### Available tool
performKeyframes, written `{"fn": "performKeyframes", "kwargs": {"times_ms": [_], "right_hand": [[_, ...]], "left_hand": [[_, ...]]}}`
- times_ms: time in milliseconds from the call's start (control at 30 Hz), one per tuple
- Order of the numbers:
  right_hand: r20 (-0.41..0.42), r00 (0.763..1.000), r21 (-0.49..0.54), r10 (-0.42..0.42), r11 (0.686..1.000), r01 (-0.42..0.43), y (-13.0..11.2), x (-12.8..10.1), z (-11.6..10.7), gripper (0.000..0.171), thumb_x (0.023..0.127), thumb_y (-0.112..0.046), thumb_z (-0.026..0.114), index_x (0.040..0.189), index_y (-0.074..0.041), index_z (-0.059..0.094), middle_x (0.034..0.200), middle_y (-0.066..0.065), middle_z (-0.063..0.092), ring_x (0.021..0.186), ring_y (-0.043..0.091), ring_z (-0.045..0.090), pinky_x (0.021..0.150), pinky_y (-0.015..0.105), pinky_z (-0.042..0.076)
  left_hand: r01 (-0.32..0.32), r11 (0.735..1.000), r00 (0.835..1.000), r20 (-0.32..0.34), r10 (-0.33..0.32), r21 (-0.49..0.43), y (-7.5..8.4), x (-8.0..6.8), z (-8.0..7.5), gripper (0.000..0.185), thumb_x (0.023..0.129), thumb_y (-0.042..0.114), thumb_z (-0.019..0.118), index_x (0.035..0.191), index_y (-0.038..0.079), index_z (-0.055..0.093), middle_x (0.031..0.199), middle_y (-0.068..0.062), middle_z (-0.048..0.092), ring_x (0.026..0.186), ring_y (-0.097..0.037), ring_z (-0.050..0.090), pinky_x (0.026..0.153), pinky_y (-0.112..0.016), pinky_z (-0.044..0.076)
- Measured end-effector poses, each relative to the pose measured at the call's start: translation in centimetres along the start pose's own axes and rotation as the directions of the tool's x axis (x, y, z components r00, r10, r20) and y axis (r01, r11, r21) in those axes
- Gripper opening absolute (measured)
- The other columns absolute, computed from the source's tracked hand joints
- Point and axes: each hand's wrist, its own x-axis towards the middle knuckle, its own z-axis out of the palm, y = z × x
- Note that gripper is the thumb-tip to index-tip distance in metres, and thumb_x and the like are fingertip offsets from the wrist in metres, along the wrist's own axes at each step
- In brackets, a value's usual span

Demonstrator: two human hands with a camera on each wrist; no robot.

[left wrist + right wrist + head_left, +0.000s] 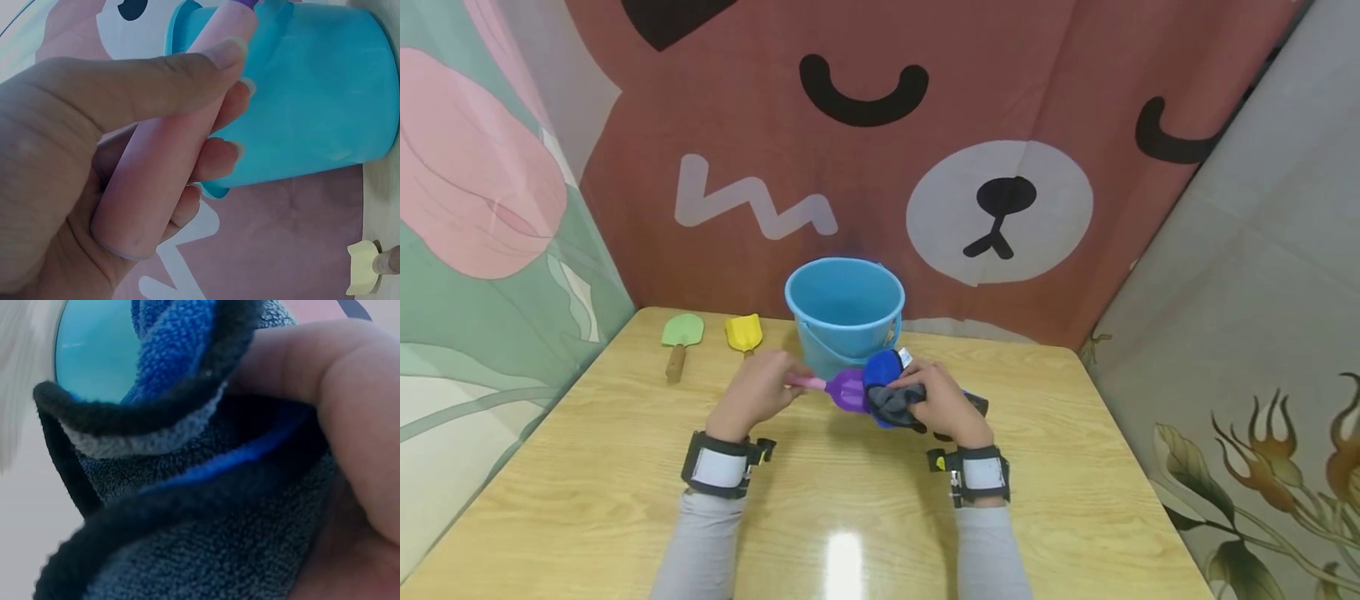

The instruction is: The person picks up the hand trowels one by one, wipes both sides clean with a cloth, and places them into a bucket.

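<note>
My left hand [762,390] grips the pink handle of a toy shovel [169,150] with a purple blade. In the left wrist view the thumb lies along the handle and the fingers curl behind it. A blue and grey terry cloth [891,392] with dark edging is bunched in my right hand [946,402]. In the head view the cloth overlaps the right end of the purple blade. Folds of the cloth [187,550] fill the right wrist view and hide most of the right fingers. Both hands are just in front of a light blue bucket [842,337].
Left of the bucket, a green toy shovel [682,331] with a brown handle and a yellow one [744,332] lie on the wooden table [1052,467]. Behind the table hangs a brown curtain [760,108] with a bear's face.
</note>
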Motion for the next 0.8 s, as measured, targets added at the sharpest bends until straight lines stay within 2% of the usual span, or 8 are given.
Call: {"fn": "performKeyframes", "kwargs": {"times_ms": [167,267,433,500,667,800], "right_hand": [[-0.024,0.999,-0.012,-0.037,0.999,0.037,0.9,0.1,-0.3,0.042,0.079,0.013,0.070,0.110,-0.013,0.080,0.117,0.005,0.068,0.116,0.031,0.057,0.098,0.050,0.050],[-0.034,0.999,0.011,-0.036,0.999,0.036,1.5,0.1,-0.7,0.041,0.080,0.012,0.070,0.113,-0.011,0.078,0.116,0.007,0.067,0.114,0.032,0.057,0.097,0.050,0.050],[-0.083,0.996,0.097,-0.039,0.994,0.047,3.4,-0.2,-1.1,0.047,0.084,0.011,0.066,0.127,-0.007,0.070,0.120,0.015,0.065,0.116,0.034,0.059,0.100,0.052,0.048],[-0.112,0.994,0.159,-0.013,0.987,0.031,4.2,-0.5,-1.1,0.046,0.088,0.008,0.064,0.132,-0.006,0.065,0.127,0.019,0.063,0.121,0.037,0.058,0.103,0.056,0.046],[-0.174,0.980,0.309,0.101,0.950,-0.043,5.4,-0.7,-1.0,0.046,0.099,-0.004,0.056,0.144,-0.011,0.053,0.149,0.020,0.049,0.136,0.042,0.047,0.109,0.062,0.038],[-0.221,0.959,0.440,0.175,0.896,-0.063,5.7,0.0,-0.1,0.045,0.103,-0.009,0.051,0.148,-0.012,0.046,0.152,0.020,0.044,0.138,0.042,0.043,0.110,0.063,0.035]], "left_hand": [[0.023,1.000,1.000,-0.011,-0.023,-0.002,-0.7,-0.4,-0.4,0.017,0.081,0.014,0.088,0.097,0.014,0.083,0.085,0.001,0.078,0.078,-0.019,0.072,0.070,-0.037,0.057],[0.043,0.999,0.999,-0.030,-0.044,-0.018,-1.2,-0.7,-0.7,0.022,0.081,0.016,0.087,0.102,0.014,0.082,0.089,0.000,0.079,0.087,-0.024,0.074,0.075,-0.041,0.059],[0.061,0.996,0.995,-0.070,-0.066,-0.066,-1.4,-1.2,-1.4,0.026,0.082,0.018,0.087,0.106,0.012,0.081,0.093,-0.002,0.079,0.090,-0.025,0.075,0.078,-0.045,0.059],[0.052,0.996,0.995,-0.077,-0.058,-0.077,-1.3,-1.3,-1.7,0.025,0.082,0.016,0.086,0.106,0.012,0.081,0.094,-0.002,0.079,0.091,-0.025,0.075,0.079,-0.045,0.059],[0.028,0.993,0.994,-0.099,-0.039,-0.111,-0.9,-1.1,-1.7,0.026,0.083,0.017,0.085,0.109,0.013,0.080,0.097,-0.001,0.079,0.094,-0.023,0.075,0.077,-0.042,0.059],[-0.006,0.991,0.993,-0.117,-0.010,-0.137,-0.4,-0.6,-1.3,0.029,0.084,0.011,0.085,0.112,0.011,0.079,0.100,-0.004,0.079,0.093,-0.023,0.074,0.073,-0.040,0.057]]}}
